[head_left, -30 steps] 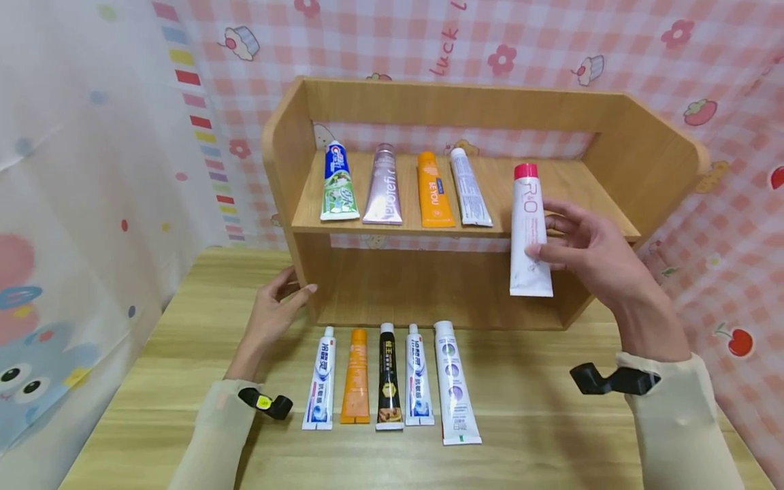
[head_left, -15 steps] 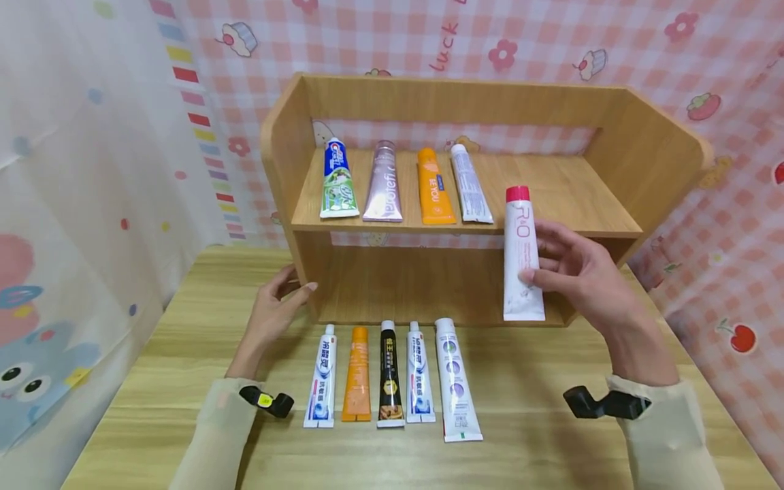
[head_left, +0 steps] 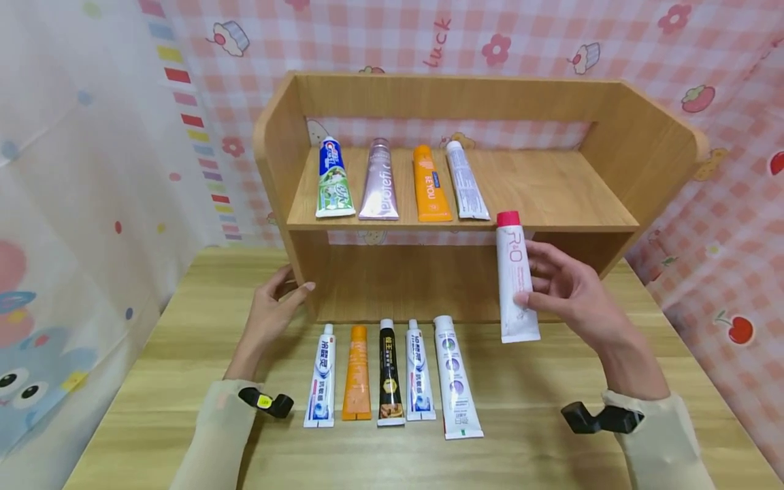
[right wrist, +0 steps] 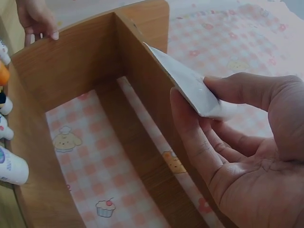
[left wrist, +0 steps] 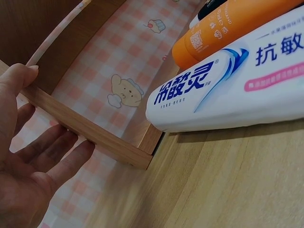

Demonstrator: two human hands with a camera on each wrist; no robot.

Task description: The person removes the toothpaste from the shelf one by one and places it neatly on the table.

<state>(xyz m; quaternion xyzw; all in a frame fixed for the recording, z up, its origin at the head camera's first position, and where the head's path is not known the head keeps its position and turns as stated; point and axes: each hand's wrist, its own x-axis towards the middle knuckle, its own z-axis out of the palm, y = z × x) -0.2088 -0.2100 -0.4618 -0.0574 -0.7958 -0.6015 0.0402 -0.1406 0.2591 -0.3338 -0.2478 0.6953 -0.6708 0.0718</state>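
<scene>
A white toothpaste tube with a red cap, marked R&O (head_left: 516,279), is held by my right hand (head_left: 569,289), cap up, in front of the wooden shelf (head_left: 551,184). My thumb is on the tube's front and the fingers are behind it; in the right wrist view the tube's flat end (right wrist: 187,80) shows between them. At the shelf's lower left, my left hand (head_left: 277,306) grips the side panel. The left wrist view has the thumb on one side of the panel (left wrist: 95,126) and the fingers on the other.
On the upper board lie a blue-green tube (head_left: 335,180), a silvery pink one (head_left: 380,184), an orange one (head_left: 431,187) and a white one (head_left: 468,184). Several more tubes, including a black one (head_left: 390,378) and a large white one (head_left: 456,381), lie in a row on the table (head_left: 527,456).
My right hand has lowered the R&O tube from the upper board's level to before the lower compartment, drifting slightly left. The left hand stays on the shelf's side.
</scene>
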